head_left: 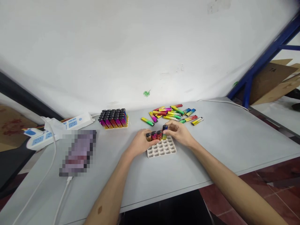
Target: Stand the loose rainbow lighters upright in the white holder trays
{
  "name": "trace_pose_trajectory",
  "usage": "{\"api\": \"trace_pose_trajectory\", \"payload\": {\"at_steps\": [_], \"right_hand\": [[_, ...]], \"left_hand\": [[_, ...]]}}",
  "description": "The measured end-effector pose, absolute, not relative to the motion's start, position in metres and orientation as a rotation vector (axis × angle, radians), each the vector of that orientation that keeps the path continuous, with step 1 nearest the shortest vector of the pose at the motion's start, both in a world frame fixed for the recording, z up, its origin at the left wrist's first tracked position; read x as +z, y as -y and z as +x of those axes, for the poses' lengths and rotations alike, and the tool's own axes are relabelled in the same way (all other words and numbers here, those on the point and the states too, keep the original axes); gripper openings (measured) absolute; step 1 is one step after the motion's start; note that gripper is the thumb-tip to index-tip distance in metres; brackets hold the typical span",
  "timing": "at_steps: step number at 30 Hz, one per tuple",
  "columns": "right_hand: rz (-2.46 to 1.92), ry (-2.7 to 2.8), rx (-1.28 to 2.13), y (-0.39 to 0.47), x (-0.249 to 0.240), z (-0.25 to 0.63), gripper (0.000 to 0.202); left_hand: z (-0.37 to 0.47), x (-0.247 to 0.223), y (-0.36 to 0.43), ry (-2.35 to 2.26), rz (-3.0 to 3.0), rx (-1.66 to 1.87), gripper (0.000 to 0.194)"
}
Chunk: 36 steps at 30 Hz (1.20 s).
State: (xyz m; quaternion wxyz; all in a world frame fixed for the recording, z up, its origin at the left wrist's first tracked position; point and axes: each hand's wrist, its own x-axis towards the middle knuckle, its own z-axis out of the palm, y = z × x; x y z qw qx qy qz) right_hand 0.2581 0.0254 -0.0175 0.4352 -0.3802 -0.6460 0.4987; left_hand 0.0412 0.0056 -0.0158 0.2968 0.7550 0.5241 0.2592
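A white tray with rows of holes lies on the table, and a few lighters with black tops stand along its far edge. At the tray's left side, my left hand is closed around the standing lighters, its thumb across their fronts and the other fingers partly hidden behind them. My right hand pinches a blue-and-yellow lighter upright at the right end of that row. This lighter's top sits a little higher than the others. Its lower end is over or in a hole; I cannot tell which.
Loose shiny lighters lie in a pile near the wall. A filled block of upright lighters stands at the left. Farther left are a power strip, a blurred phone and a white cable. Cardboard boxes are at right.
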Motion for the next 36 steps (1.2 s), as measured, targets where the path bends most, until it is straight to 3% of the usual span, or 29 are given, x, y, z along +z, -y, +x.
{"api": "trace_pose_trajectory", "payload": {"at_steps": [9, 14, 17, 21, 27, 33, 36], "right_hand": [[-1.091, 1.968, 1.076, -0.026, -0.006, 0.271, 0.03], [-1.502, 1.914, 0.419, -0.038, -0.011, 0.291, 0.042], [-1.866, 1.83, 0.161, -0.042, -0.014, 0.3, 0.037], [-2.12, 1.861, 0.207, -0.038, -0.012, 0.3, 0.039], [-2.164, 1.923, 0.223, -0.031, -0.013, 0.292, 0.029], [-1.937, 1.791, 0.272, -0.036, -0.019, 0.296, 0.027], [-1.614, 1.612, 0.667, -0.033, -0.017, 0.294, 0.019]], "left_hand": [[0.042, -0.013, -0.004, -1.393, 2.023, 0.688, 0.029], [0.04, -0.009, -0.005, -1.42, 2.062, 0.672, 0.031], [0.037, -0.008, -0.006, -1.517, 2.094, 0.677, 0.033], [0.035, -0.006, -0.005, -1.6, 2.063, 0.678, 0.034], [0.035, -0.006, -0.005, -1.607, 2.07, 0.646, 0.033], [0.034, -0.009, -0.006, -1.606, 2.074, 0.658, 0.033], [0.034, -0.008, -0.006, -1.572, 2.084, 0.638, 0.033]]}}
